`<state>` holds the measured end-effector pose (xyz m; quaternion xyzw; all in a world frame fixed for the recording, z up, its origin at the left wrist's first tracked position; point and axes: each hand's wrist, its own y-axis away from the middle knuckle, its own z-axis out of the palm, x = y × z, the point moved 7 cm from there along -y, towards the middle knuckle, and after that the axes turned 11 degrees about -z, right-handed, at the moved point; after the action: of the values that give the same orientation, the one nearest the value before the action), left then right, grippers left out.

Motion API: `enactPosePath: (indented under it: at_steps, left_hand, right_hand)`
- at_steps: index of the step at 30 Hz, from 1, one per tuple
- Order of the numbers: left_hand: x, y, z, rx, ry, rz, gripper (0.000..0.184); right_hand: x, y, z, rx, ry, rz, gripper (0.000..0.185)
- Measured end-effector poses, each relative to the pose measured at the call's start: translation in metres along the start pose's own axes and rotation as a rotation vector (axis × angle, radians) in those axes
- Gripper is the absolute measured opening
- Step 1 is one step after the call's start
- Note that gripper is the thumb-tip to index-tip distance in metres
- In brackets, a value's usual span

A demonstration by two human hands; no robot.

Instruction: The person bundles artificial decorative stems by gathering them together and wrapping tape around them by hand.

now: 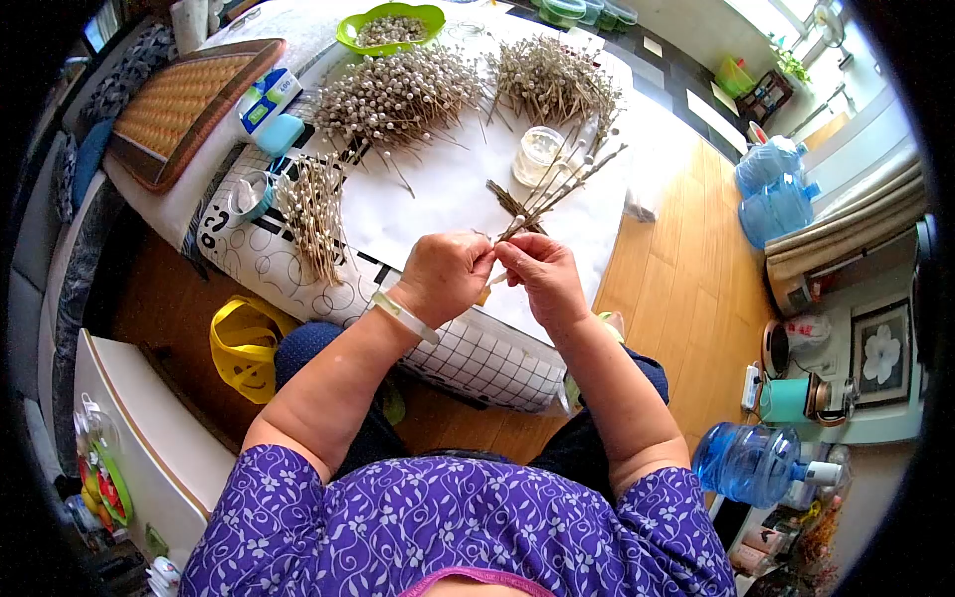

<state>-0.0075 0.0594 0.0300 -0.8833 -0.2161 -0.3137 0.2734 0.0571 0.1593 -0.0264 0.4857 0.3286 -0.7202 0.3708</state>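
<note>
My left hand (446, 274) and my right hand (545, 279) meet at the table's front edge, fingers closed. Between them they pinch the lower end of a thin branch (572, 186) with pale buds, which points up and right. A small bit of pale material shows under the fingertips. Just behind the hands, short brown twigs (514, 207) lie on the white sheet (398, 214). Past them stands a clear round tub (538, 154). Heaps of white-tipped stems (398, 95) lie farther back, and a smaller bunch (311, 214) is at the left.
A green bowl (390, 28) holds loose pale buds at the back. On the left are a blue-and-white packet (269, 99), a blue cup (250, 197) and a woven mat (194, 109). A yellow bag (244, 348) sits below the table. Blue water bottles (774, 204) stand at the right.
</note>
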Motion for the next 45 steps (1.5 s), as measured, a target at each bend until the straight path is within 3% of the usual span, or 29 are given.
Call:
enactPosePath:
  at_steps: [7, 16, 18, 19, 21, 23, 29, 37, 45]
  left_hand:
    - [0.008, 0.002, 0.004, 0.054, -0.115, 0.074, 0.006]
    - [-0.002, 0.003, 0.010, 0.022, 0.026, 0.036, 0.008]
    - [-0.029, 0.001, 0.029, -0.228, 0.545, -0.302, 0.013]
    - [-0.027, 0.000, 0.026, -0.228, 0.544, -0.301, 0.013]
    - [-0.028, 0.004, 0.036, -0.417, 0.855, -0.550, 0.015]
    - [-0.025, 0.005, 0.036, -0.456, 0.837, -0.510, 0.016]
    - [-0.035, 0.006, 0.032, -0.466, 0.820, -0.649, 0.017]
    - [-0.038, 0.005, 0.035, -0.383, 0.808, -0.636, 0.015]
    - [-0.031, 0.001, 0.027, -0.215, 0.481, -0.421, 0.017]
  right_hand:
    - [-0.001, -0.002, -0.001, 0.099, 0.074, -0.078, 0.014]
    - [-0.003, -0.005, -0.004, 0.011, 0.129, -0.116, 0.014]
    - [-0.006, -0.003, -0.004, 0.019, 0.109, -0.091, 0.015]
    - [-0.008, -0.003, -0.003, 0.025, 0.088, -0.066, 0.015]
    - [-0.011, -0.003, -0.001, -0.002, 0.108, -0.057, 0.015]
    - [-0.013, -0.002, -0.001, -0.029, 0.126, -0.042, 0.015]
    - [-0.019, -0.002, -0.001, -0.217, 0.186, 0.087, 0.018]
    - [-0.007, -0.001, -0.004, -0.091, 0.038, 0.049, 0.016]
    - [-0.012, 0.001, -0.002, 0.011, 0.119, -0.044, 0.016]
